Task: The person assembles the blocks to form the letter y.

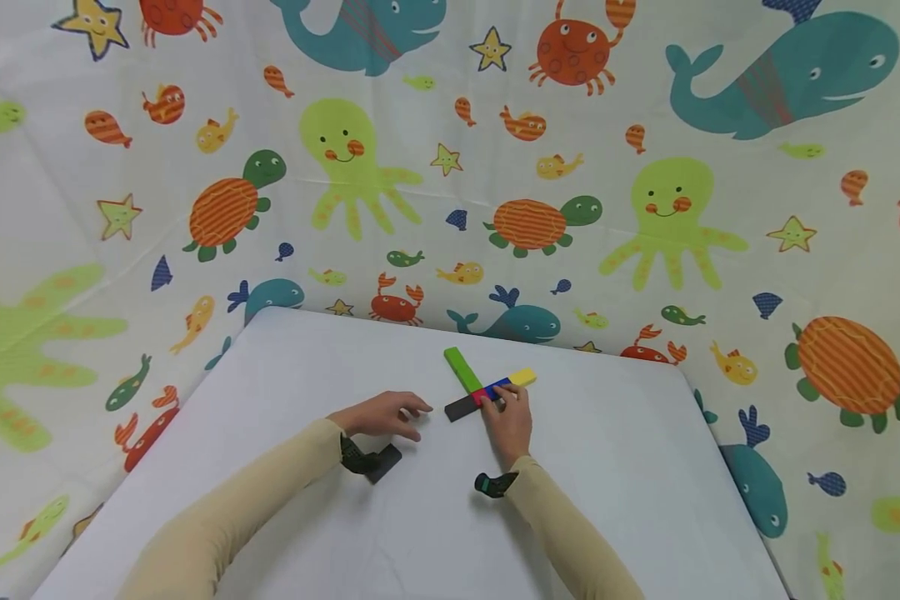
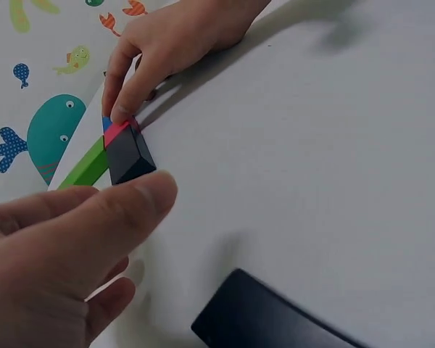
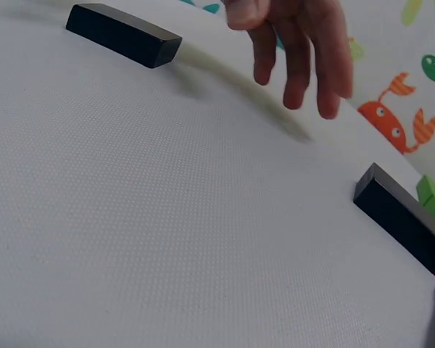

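Observation:
Black [image 1: 461,407], red [image 1: 478,396], blue [image 1: 503,382] and yellow [image 1: 523,377] blocks form a straight row on the white table. A long green block [image 1: 461,369] joins this row at an angle from the far side. My right hand [image 1: 512,421] pinches at the blue block, its thumb by the red one. To the left of the row, my left hand [image 1: 382,414] hovers over the table, fingers loosely bent, holding nothing. A separate black block [image 1: 385,463] lies by the left wrist; the right wrist view shows it whole [image 3: 119,35].
The white tabletop [image 1: 615,467] extends around the blocks to its far edge. Behind and at both sides hangs a cloth [image 1: 420,275] printed with sea animals. Each wrist wears a dark strap, the left one [image 1: 356,456] overlapping the loose black block in the head view.

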Action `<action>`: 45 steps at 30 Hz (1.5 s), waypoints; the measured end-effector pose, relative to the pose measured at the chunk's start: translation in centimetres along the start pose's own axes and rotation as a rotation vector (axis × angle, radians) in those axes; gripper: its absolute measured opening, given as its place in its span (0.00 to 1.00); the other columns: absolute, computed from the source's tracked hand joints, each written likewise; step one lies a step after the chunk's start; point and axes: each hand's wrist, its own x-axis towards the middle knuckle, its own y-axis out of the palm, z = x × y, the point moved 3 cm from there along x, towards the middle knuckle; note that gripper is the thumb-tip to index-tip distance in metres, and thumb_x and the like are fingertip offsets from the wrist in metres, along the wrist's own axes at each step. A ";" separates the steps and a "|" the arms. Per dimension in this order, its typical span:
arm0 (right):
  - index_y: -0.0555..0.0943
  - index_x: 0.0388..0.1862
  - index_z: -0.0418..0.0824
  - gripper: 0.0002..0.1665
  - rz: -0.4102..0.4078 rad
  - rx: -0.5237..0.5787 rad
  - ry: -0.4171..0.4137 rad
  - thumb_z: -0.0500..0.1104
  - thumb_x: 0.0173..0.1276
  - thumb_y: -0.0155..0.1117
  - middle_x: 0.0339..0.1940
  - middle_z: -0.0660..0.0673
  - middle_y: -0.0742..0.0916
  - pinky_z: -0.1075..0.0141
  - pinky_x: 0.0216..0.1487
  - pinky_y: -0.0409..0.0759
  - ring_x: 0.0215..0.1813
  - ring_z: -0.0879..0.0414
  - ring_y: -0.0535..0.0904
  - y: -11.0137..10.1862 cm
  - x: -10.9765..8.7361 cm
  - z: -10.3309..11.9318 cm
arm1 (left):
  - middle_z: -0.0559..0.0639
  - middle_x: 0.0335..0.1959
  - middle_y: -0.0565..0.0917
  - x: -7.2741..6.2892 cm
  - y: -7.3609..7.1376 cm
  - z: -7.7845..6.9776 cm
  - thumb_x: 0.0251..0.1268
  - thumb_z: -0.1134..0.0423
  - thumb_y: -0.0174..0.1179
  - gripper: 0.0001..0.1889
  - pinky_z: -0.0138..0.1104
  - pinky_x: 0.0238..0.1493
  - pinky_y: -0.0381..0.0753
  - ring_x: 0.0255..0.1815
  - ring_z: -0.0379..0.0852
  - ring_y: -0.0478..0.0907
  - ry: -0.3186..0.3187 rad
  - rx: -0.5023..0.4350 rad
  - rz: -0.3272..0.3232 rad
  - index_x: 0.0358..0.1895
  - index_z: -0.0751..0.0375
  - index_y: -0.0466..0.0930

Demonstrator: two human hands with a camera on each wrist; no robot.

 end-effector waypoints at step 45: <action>0.81 0.57 0.34 0.27 0.013 0.007 0.015 0.49 0.65 0.70 0.55 0.40 0.77 0.61 0.46 0.77 0.44 0.52 0.76 -0.1 -0.1 -0.1 | 0.44 0.58 0.74 -5.0 1.8 1.0 0.54 0.64 0.73 0.32 0.34 0.55 0.75 0.52 0.38 0.74 0.143 0.160 0.159 0.64 0.56 0.72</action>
